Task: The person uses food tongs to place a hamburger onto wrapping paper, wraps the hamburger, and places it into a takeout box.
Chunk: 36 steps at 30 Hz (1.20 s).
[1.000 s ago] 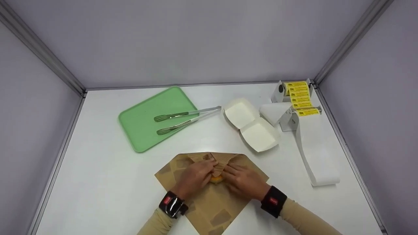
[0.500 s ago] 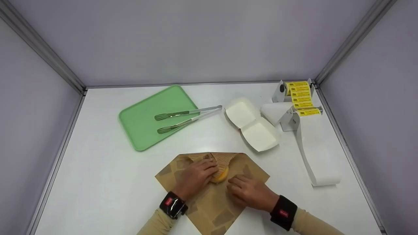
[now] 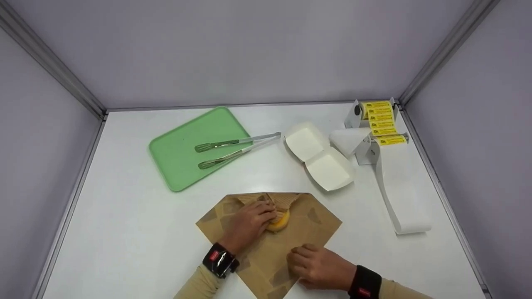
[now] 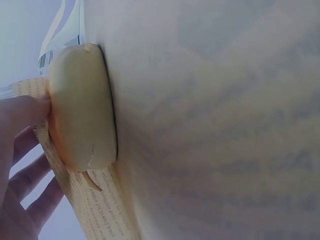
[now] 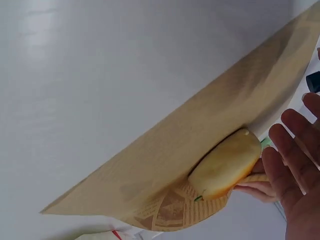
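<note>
A burger with a yellow-orange bun [image 3: 280,223] sits on brown printed wrapping paper [image 3: 266,259], partly under a folded paper flap [image 3: 286,201]. My left hand [image 3: 247,224] rests over the flap and the bun's left side. In the left wrist view its thumb touches the bun [image 4: 82,110], with the other fingers spread along the paper. My right hand [image 3: 320,268] hovers by the paper's lower right edge, apart from the burger. Seen from the right wrist, its fingers [image 5: 287,172] are loosely extended and hold nothing. A bit of green shows at the bun's edge [image 5: 225,167].
Behind the paper, a green tray [image 3: 178,166] lies at the left, with metal tongs [image 3: 226,144] across its right edge. An opened white burger box [image 3: 328,170] stands right of them. A dispenser of yellow labels [image 3: 380,117] trails white backing strip [image 3: 401,187] down the right side.
My right hand has drawn away from the paper flap and moved down toward the paper's lower right edge, uncovering more of the bun. My left hand has stayed put.
</note>
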Each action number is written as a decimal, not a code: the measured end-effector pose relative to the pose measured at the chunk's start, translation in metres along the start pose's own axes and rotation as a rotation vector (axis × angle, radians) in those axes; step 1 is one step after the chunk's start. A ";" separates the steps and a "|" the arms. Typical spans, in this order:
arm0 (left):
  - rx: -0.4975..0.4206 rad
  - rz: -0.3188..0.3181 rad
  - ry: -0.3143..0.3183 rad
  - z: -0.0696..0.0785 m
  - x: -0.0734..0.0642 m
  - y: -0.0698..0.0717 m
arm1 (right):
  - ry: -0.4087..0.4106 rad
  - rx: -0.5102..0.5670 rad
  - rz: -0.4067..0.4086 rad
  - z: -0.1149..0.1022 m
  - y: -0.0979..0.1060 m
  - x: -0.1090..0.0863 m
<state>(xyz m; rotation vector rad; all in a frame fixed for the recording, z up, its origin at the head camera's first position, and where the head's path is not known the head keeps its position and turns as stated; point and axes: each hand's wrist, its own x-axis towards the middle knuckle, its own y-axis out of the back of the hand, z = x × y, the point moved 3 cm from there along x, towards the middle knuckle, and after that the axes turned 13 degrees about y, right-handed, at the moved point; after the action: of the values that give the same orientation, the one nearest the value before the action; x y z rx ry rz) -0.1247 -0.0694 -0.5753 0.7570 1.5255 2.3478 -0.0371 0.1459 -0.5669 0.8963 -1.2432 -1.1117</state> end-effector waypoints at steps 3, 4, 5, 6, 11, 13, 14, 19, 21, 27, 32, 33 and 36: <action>0.015 -0.007 -0.009 0.001 0.001 0.001 | 0.022 -0.011 -0.018 -0.004 -0.008 -0.002; 0.020 -0.010 -0.011 0.001 0.001 0.001 | 0.023 -0.009 -0.019 -0.005 -0.010 -0.002; 0.024 -0.013 -0.011 0.001 0.001 0.001 | 0.027 -0.013 -0.016 -0.006 -0.011 -0.002; 0.029 -0.016 -0.010 0.002 0.001 0.001 | 0.031 -0.017 -0.009 -0.006 -0.013 -0.002; 0.046 -0.025 0.001 0.002 0.001 0.001 | 0.055 -0.052 0.010 -0.008 -0.019 -0.002; 0.050 -0.027 0.002 0.002 0.001 0.001 | 0.068 -0.080 -0.003 -0.009 -0.020 -0.003; 0.052 -0.029 0.003 0.002 0.001 0.001 | 0.080 -0.102 -0.009 -0.009 -0.021 -0.003; 0.060 -0.036 0.004 0.001 0.001 0.002 | 0.106 -0.136 -0.016 -0.009 -0.022 -0.002; 0.061 -0.038 0.004 0.001 0.002 0.002 | 0.103 -0.127 -0.005 -0.007 -0.021 0.000; 0.077 -0.053 -0.009 0.002 0.002 0.001 | 0.058 -0.067 0.047 -0.001 -0.015 0.005; 0.060 -0.095 -0.029 0.001 0.002 0.004 | -0.035 0.058 0.125 0.006 -0.008 0.007; 0.053 -0.104 -0.033 0.000 0.002 0.005 | -0.056 0.078 0.135 0.008 -0.006 0.008; 0.030 -0.129 -0.043 -0.001 0.002 0.007 | -0.090 0.104 0.166 0.012 -0.001 0.009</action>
<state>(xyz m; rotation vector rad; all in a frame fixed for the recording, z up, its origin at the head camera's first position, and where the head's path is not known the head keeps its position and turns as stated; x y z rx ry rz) -0.1263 -0.0723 -0.5684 0.6895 1.5468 2.2069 -0.0489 0.1380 -0.5636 0.8121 -1.4334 -0.9713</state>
